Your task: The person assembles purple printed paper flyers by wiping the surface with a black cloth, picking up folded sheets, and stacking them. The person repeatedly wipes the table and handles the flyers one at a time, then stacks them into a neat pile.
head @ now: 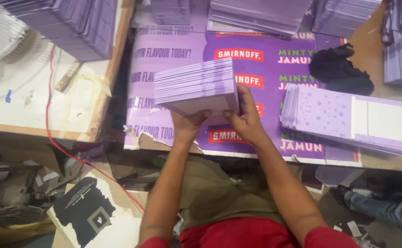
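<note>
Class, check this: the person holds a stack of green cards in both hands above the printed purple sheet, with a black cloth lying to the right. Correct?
Not quite. The head view shows the stack of cards is purple, not green. Both hands, left and right, hold it above the printed sheet, black cloth to the right.

two bare forearms, running from the lower middle of the frame up toward its centre. short red sleeves at the bottom edge, ending above the elbows. olive-brown cloth over the lap between the arms, red cloth below it. left hand (188,125) and right hand (247,120) bare, without rings, watch or gloves.
</note>
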